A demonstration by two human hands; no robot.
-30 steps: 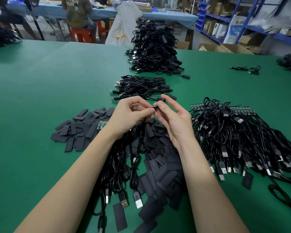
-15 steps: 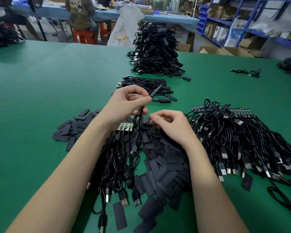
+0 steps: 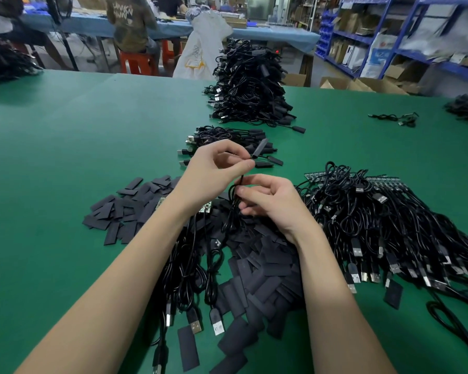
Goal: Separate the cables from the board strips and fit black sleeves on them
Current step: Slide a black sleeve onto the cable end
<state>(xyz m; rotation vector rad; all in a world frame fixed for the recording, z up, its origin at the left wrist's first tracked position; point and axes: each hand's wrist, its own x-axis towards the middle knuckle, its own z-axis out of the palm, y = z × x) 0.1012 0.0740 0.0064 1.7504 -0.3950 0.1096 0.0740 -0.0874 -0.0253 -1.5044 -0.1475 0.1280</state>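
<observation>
My left hand (image 3: 214,171) pinches the top end of a black cable, where a black sleeve (image 3: 258,148) sticks up to the right. Just below it my right hand (image 3: 270,201) pinches the same cable (image 3: 231,209), which hangs in a loop between the hands. Loose flat black sleeves (image 3: 260,263) lie heaped under my forearms and spread to the left (image 3: 125,209). A green board strip (image 3: 207,206) peeks out under my left wrist, with cables (image 3: 184,265) trailing toward me. On the right lies a large tangle of cables on board strips (image 3: 384,225).
A small pile of sleeved cables (image 3: 227,139) lies just beyond my hands, with a tall stack (image 3: 249,85) behind it. A few loose cables (image 3: 395,118) lie far right. People sit at a blue table beyond the green table (image 3: 65,157). Shelves stand at right.
My left hand lifted the sleeved cable end up and away from the right hand. My right hand dropped toward the pile, then rose to grip the cable just under the left hand.
</observation>
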